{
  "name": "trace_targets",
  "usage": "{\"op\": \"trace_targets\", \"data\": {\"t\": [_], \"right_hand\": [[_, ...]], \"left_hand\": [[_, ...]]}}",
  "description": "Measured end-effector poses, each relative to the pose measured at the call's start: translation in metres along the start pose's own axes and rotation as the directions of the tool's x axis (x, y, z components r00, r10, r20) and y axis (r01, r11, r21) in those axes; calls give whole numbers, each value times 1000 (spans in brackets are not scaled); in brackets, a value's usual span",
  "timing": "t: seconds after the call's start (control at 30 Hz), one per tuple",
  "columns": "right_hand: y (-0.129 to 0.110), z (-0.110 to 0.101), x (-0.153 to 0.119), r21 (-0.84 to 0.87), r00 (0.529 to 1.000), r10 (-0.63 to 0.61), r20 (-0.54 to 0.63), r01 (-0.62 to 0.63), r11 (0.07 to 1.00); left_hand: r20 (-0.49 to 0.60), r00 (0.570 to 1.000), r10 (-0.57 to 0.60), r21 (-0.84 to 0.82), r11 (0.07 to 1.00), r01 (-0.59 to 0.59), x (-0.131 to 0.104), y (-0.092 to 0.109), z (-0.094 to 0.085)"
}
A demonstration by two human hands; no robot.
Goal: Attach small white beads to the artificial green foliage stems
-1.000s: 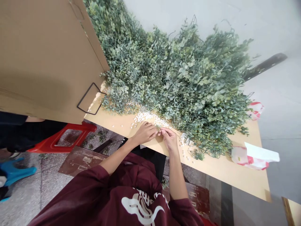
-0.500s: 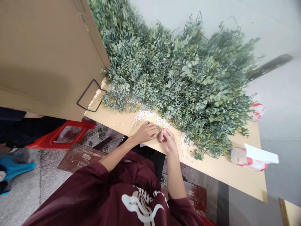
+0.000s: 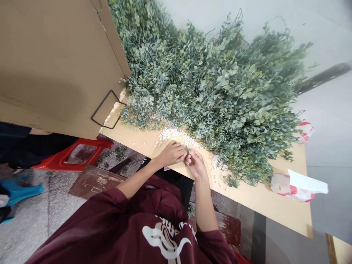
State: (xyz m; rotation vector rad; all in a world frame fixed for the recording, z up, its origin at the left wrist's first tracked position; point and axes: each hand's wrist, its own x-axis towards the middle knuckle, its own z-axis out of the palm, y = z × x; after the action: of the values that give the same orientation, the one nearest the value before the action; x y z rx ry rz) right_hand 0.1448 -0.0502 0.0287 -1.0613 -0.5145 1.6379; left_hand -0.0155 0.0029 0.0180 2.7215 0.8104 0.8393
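At the near edge of the table [image 3: 291, 216], toward seven o'clock from the heap of leafy sprigs [image 3: 214, 84], I have both hands together over a small piece [image 3: 189, 153]. My right hand [image 3: 197, 165] seems to pinch it between thumb and fingertips; my left hand [image 3: 172, 154] has its fingers narrow beside it, and I cannot tell whether they grip. Loose white pieces [image 3: 170, 134] lie toward eleven o'clock. I judge the small piece light, stiff and easily dropped, best pinched by its sides; the sprigs look springy, better held by stem than leaf.
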Motion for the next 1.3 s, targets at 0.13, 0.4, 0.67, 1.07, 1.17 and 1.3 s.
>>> {"op": "trace_targets", "data": {"t": [0.13,0.4,0.67,1.07,1.17,1.3], "right_hand": [[0,0,0,-18,1000,-5,16,5,1000],[4,4,1,-49,999,-28,-36,27,998],[9,0,4,-84,999,-32,-26,29,996],[11,-1,4,-106,999,-32,5,32,994],[12,2,3,-110,998,-55,-7,53,993],[13,5,2,-115,997,-78,1,78,990]], "left_hand": [[-11,1000,3,10,1000,-3,0,0,-1],[3,1000,-10,-21,1000,10,2,1,-2],[57,998,-19,-79,997,23,2,-1,-1],[56,998,-36,-103,994,42,0,-3,1],[60,997,-43,-103,993,49,1,-2,0],[52,998,-44,-112,992,49,2,-2,0]]}}
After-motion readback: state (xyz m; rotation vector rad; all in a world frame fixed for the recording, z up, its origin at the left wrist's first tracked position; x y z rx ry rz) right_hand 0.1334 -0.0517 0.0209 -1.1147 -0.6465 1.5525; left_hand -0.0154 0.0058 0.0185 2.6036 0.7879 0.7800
